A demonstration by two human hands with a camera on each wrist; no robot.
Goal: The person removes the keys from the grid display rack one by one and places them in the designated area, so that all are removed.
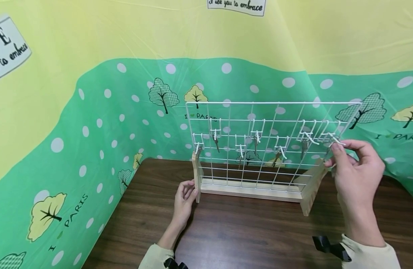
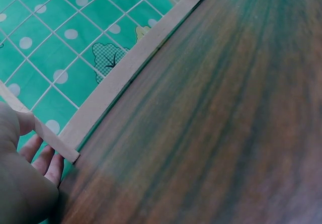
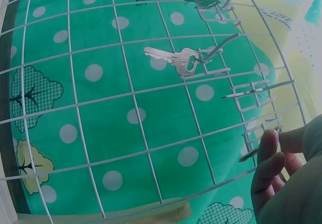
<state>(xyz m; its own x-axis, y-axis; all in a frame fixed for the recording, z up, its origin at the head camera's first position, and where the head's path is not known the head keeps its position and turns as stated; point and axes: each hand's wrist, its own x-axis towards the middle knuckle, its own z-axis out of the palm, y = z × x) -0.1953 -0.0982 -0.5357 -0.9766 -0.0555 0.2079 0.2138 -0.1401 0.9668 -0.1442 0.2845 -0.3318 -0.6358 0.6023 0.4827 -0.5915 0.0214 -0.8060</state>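
A white wire grid rack [image 1: 273, 102] stands upright on a wooden base [image 1: 250, 190]. Low on the left, my left hand [image 1: 184, 200] grips the wooden side leg [image 1: 197, 179], thumb in front and fingers behind. At the rack's right end, my right hand [image 1: 359, 175] pinches a key [image 3: 247, 155] at the tip of the rightmost white hook [image 1: 329, 137]. Its blade pokes out below the fingertips; the rest is hidden by them. Nearby, a silver key [image 3: 173, 60] hangs by a ring from another hook [image 3: 221, 48].
Several more keys hang from hooks across the grid, among them one key [image 1: 216, 144] at the upper left. The right wooden leg [image 1: 312, 188] stands below my right hand. Under everything is a dark wooden table [image 1: 240, 231], with a green and yellow printed cloth [image 1: 102, 149] behind.
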